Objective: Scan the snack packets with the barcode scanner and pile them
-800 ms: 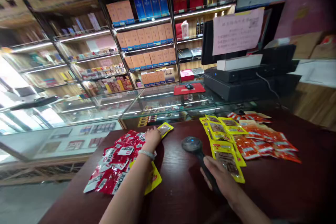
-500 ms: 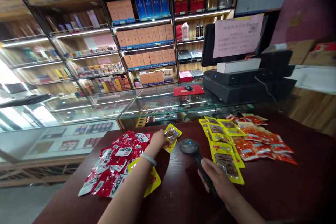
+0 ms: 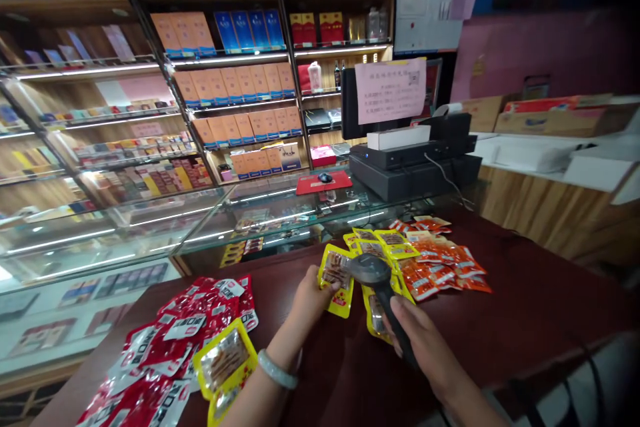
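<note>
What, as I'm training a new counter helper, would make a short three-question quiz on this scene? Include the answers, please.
1. Multiple choice: what does the right hand hold?
A: a phone
B: a handheld scanner
C: a pen
2. True or false: the left hand holds nothing.
3. Fill the gap: in the picture, the pile of red packets lies to the ____ of the handheld scanner.

Key:
1. B
2. False; it grips a yellow packet.
3. left
</note>
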Available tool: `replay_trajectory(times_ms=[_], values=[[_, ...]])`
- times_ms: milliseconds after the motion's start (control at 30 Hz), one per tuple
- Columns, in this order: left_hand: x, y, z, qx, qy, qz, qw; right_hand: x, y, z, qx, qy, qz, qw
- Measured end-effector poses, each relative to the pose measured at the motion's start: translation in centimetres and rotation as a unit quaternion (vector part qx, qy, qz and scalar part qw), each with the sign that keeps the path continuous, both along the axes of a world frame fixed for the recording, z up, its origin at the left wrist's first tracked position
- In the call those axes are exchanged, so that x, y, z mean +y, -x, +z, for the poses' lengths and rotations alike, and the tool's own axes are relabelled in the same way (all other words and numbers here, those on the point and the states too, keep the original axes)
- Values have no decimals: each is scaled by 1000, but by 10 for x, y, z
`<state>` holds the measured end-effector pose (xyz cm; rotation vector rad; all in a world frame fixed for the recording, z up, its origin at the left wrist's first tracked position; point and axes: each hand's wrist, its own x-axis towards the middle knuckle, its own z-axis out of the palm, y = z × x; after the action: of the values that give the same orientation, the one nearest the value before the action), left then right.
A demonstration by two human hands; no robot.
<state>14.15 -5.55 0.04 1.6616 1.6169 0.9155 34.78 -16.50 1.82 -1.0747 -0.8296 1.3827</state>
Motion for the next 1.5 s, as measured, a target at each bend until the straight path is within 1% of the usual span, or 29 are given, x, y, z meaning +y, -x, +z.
replay_trajectory(times_ms=[67,167,267,333,367,400,467,533,567,633,700,767,800,867,933,967,1000,1067,1133,1233,1333,1400,1500], values=[[5,-21,0,-46,1,2,999,-1,-8,1,19,12,-31,999],[14,-62,2,-151,14,-2,988,-2,-18,0,43,32,-77,996],[18,-104,7,-248,34,-43,967,-3,-27,-2,30,43,-103,993],[15,-120,13,-262,64,-77,960,-4,-32,-3,7,31,-108,994],[11,-123,15,-243,71,-90,963,-6,-35,-4,-2,23,-107,994],[6,-121,17,-207,59,-98,972,-7,-37,-5,-9,21,-105,994],[-10,-105,21,-101,-16,-111,989,-11,-39,-7,-16,28,-94,995],[-32,-75,25,3,-97,-115,989,-15,-39,-11,-25,37,-73,996],[-44,-57,26,45,-119,-111,986,-17,-38,-13,-32,43,-71,996],[-70,-16,27,112,-131,-80,982,-19,-31,-17,-47,69,-55,995],[-98,27,24,174,-124,-21,977,-21,-19,-22,-62,84,-25,994],[-124,68,17,240,-106,55,963,-24,-2,-27,-61,106,5,992],[-137,87,12,275,-98,99,951,-25,8,-29,-53,121,18,991],[-156,120,3,342,-87,189,916,-29,29,-32,-40,147,49,987],[-170,143,-5,389,-66,271,878,-31,51,-35,-41,141,98,984],[-173,151,-8,404,-47,300,863,-32,61,-35,-45,132,126,982],[-176,157,-10,412,-25,318,853,-33,71,-36,-47,124,151,980],[-176,162,-13,418,13,322,849,-34,90,-35,-46,114,198,973],[-173,160,-13,413,30,300,859,-36,106,-35,-38,107,228,967],[-166,154,-11,391,41,277,877,-37,121,-37,-27,100,227,968],[-158,147,-8,351,59,246,902,-36,120,-41,-31,103,218,970],[-154,143,-8,321,81,220,918,-34,111,-42,-37,111,215,970],[-152,137,-9,281,121,198,931,-32,94,-42,-41,126,200,971]])
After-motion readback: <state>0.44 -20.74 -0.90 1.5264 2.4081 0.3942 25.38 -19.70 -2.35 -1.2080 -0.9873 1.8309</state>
